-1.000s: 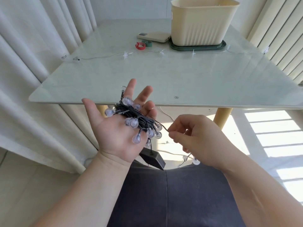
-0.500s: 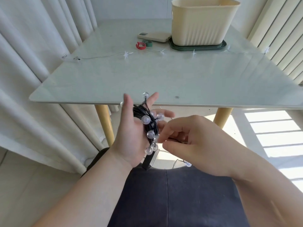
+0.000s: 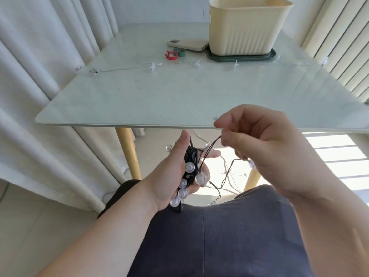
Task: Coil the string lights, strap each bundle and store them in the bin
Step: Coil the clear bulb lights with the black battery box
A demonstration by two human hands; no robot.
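Observation:
A coil of dark-wired string lights with round clear bulbs (image 3: 189,166) is wrapped around my left hand (image 3: 171,176), held below the table's front edge over my lap. My right hand (image 3: 259,144) pinches the loose dark wire (image 3: 212,145) between thumb and forefinger, up and to the right of the coil. The rest of the wire hangs down toward the floor. The cream ribbed bin (image 3: 247,27) stands at the back of the table on a dark green lid (image 3: 242,57). A red strap (image 3: 171,55) and a green strap (image 3: 179,52) lie to the bin's left.
A second string with white star lights (image 3: 153,66) lies stretched across the glass table (image 3: 179,96) in front of the bin. A flat cream device (image 3: 187,44) rests beside the bin. Curtains hang on the left, blinds on the right. Yellow table legs (image 3: 127,152) stand below.
My right hand has lifted up and right, pulling the wire away from the coil. My left hand has turned edge-on, so the coil now faces right.

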